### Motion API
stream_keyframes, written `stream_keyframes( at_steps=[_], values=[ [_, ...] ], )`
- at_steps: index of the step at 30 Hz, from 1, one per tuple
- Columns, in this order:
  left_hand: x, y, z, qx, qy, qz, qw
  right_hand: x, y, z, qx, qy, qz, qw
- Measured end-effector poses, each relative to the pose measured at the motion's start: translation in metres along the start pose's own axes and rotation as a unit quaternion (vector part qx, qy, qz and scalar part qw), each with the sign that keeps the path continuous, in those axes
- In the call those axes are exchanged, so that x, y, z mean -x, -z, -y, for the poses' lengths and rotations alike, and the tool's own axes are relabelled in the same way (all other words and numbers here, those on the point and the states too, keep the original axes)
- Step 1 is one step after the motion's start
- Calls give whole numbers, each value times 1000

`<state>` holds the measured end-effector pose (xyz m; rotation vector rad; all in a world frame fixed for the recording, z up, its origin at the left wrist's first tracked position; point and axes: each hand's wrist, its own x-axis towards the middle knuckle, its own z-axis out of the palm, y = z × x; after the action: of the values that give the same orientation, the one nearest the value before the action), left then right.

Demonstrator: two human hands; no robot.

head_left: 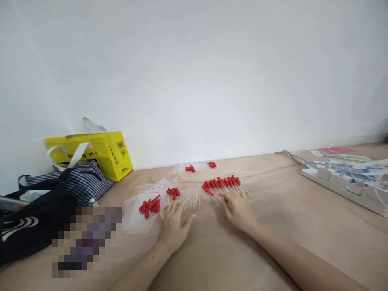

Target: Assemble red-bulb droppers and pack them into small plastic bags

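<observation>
My left hand (173, 227) is open over the table, thumb spread away from the fingers. Its fingertips are beside a pile of loose red rubber bulbs (150, 206) on a clear zip bag (136, 220) and close to a row of bare clear tubes (191, 197). My right hand (239, 211) rests at the lower ends of a row of droppers (222, 184) with red bulbs fitted on clear tubes. Its fingers are bent but apart, and I see nothing held in them. One dropper (209, 190) at the row's left end lies at a different slant.
Another bag (201, 167) with red bulbs and tubes lies by the wall. A smaller pile of red bulbs (173, 192) sits nearby. At left are a yellow bag (118, 155), a striped bag (93, 184) and a black bag (36, 226). A white power strip (342, 190) and packets are right.
</observation>
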<state>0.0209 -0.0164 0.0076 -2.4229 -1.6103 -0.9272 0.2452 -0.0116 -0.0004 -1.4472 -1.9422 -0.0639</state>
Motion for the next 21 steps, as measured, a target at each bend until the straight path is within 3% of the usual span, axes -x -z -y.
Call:
stream_keyframes(
  at_steps=[3,6,16,21],
  values=[
    [-4,-1,7,-39,69,12,997,-14,-5,-21,31,-151,-72,985],
    [-6,-1,10,-57,99,37,993,-24,-9,-34,69,-208,-76,973],
    [-10,3,11,-104,110,38,988,-31,-24,-40,135,-190,-60,971],
    [-33,15,28,-178,127,26,976,-30,-22,-21,120,-128,-70,982]
  ],
)
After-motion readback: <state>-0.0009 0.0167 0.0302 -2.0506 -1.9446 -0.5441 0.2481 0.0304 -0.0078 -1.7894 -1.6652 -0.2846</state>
